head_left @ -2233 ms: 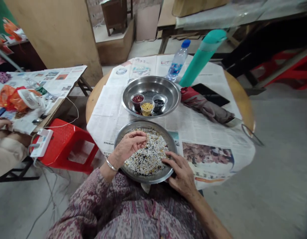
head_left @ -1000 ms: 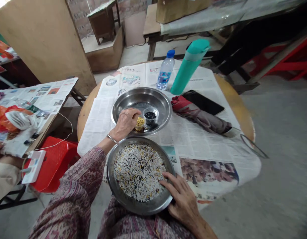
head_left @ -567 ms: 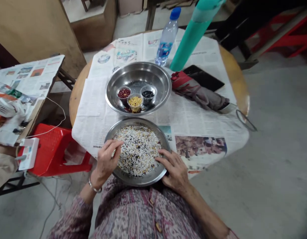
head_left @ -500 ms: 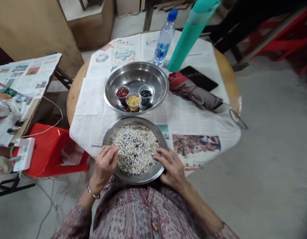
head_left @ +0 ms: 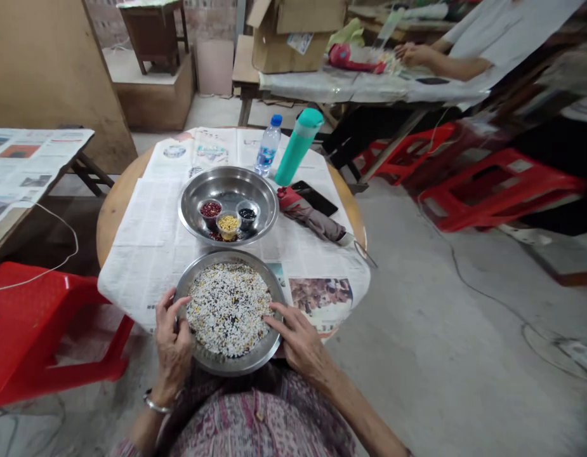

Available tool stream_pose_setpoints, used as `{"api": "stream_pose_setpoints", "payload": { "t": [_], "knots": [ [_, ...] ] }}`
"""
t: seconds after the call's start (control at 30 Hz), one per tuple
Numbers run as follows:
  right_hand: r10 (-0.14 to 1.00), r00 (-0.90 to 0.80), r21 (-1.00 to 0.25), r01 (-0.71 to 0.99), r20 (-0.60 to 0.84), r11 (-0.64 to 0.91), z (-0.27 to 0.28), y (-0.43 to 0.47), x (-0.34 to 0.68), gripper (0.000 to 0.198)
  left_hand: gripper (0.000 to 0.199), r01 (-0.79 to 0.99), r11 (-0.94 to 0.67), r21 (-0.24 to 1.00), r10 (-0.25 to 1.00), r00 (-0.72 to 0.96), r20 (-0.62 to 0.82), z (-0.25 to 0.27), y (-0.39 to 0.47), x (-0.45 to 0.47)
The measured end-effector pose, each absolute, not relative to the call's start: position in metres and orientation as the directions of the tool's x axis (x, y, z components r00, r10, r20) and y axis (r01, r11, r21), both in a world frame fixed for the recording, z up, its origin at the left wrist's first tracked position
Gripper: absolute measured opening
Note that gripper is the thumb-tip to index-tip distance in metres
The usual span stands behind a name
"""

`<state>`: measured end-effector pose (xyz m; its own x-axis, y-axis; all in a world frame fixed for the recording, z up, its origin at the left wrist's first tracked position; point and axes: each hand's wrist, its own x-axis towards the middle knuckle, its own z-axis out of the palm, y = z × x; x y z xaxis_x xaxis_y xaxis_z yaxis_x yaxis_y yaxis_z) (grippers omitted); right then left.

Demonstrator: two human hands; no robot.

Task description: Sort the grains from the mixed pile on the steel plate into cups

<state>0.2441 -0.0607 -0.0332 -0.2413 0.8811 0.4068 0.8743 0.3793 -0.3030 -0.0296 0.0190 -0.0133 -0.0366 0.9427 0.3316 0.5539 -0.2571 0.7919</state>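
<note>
A shallow metal bowl [head_left: 231, 366] at the near table edge holds a layer of white grains mixed with yellow and dark ones [head_left: 229, 311]. My left hand [head_left: 172, 336] is at its left rim, fingers apart, with a fingertip reaching over the rim. From the right, my right hand [head_left: 300, 339] reaches over the rim with spread fingers, its fingertips at the edge of the grains. Behind it, a larger metal basin [head_left: 255, 190] contains three clear cups: red beans [head_left: 210, 210], yellow beans [head_left: 227, 223] and black beans [head_left: 247, 214]. Some loose dark red beans lie near the cups.
Newspaper [head_left: 141, 254] covers the round table. Behind the basin stand a water bottle [head_left: 268, 147] and a teal bottle [head_left: 297, 149]; a folded umbrella [head_left: 312, 216] and a phone [head_left: 315, 197] lie right. Red stools [head_left: 40, 317] flank the table. Another person's hands [head_left: 412, 55] are at a back table.
The view has tilted up, bringing the back table into sight. My left hand has moved from above the grains to the bowl's left rim, its fingers spreading. My right hand stays at the right side.
</note>
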Motion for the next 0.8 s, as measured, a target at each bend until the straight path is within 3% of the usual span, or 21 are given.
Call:
{"api": "stream_pose_setpoints", "payload": {
  "t": [0.37, 0.5, 0.67, 0.8],
  "knots": [
    [0.835, -0.178, -0.199, 0.926, 0.520, 0.321, 0.004, -0.056, 0.249, 0.026, 0.019, 0.548, -0.208, 0.810, 0.954, -0.069, 0.292, -0.015, 0.020, -0.037],
    [0.832, -0.146, -0.280, 0.899, 0.535, 0.338, 0.015, -0.048, 0.247, 0.016, 0.024, 0.507, -0.225, 0.832, 0.954, -0.061, 0.294, -0.017, 0.036, -0.052],
    [0.830, -0.118, -0.369, 0.855, 0.545, 0.364, 0.022, -0.030, 0.237, 0.014, 0.025, 0.580, -0.248, 0.776, 0.943, -0.040, 0.331, -0.029, 0.055, -0.065],
    [0.842, 0.034, -0.557, 0.764, 0.538, 0.325, 0.031, -0.004, 0.245, 0.011, 0.024, 0.608, -0.257, 0.751, 0.945, -0.005, 0.327, -0.034, 0.058, -0.067]
  ]
}}
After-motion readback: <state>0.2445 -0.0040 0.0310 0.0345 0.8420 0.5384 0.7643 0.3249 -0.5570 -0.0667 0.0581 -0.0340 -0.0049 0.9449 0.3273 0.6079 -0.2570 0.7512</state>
